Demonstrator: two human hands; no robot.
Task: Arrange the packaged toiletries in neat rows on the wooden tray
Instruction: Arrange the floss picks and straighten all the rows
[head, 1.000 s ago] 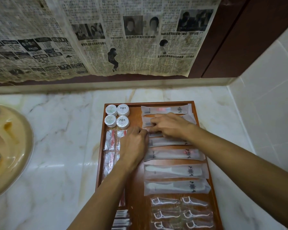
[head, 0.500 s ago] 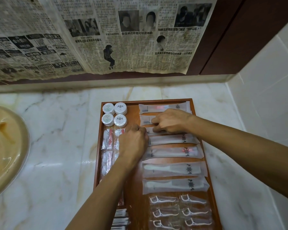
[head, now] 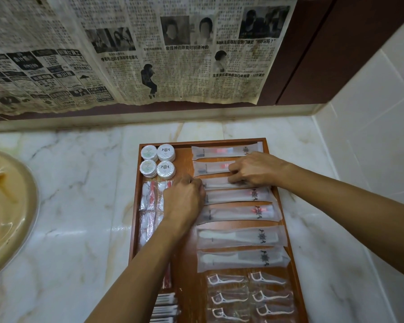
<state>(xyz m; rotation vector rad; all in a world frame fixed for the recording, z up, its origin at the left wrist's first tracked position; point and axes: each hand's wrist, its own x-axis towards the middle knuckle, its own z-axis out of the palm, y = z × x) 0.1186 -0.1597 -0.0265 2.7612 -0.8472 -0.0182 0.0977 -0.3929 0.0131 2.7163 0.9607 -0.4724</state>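
Sink (head: 7,220): a cream basin is seen at the far left, set in the marble counter (head: 79,206).
Wooden tray (head: 187,276): a brown rectangular tray lies on the counter, right of the sink, its long side running away from the camera.
Round soaps (head: 158,160): four white wrapped discs are set two by two in the tray's far left corner.
Cotton packets (head: 147,197): clear packets are lined down the tray's left column, partly covered by the left forearm.
Toothbrush sachets (head: 238,197): five frosted long sachets are stacked in a column on the tray's right half; the third from the far end (head: 217,183) is held at both ends.
Comb sachets (head: 240,237): two frosted sachets with white combs lie nearer the camera than the toothbrushes.
Floss picks (head: 250,297): clear packets are laid in two columns at the tray's near right end.
Change: compared with half a second ago, the right hand is found slightly farther right along the held sachet; the other rows are unchanged.
Left hand (head: 183,199): it is held knuckles up, fingers curled, the fingertips pinching the left end of the third sachet.
Right hand (head: 254,169): it reaches in from the right, fingers bent, gripping the same sachet near its middle.
Newspaper (head: 126,54): printed sheets are seen covering the wall behind the counter.
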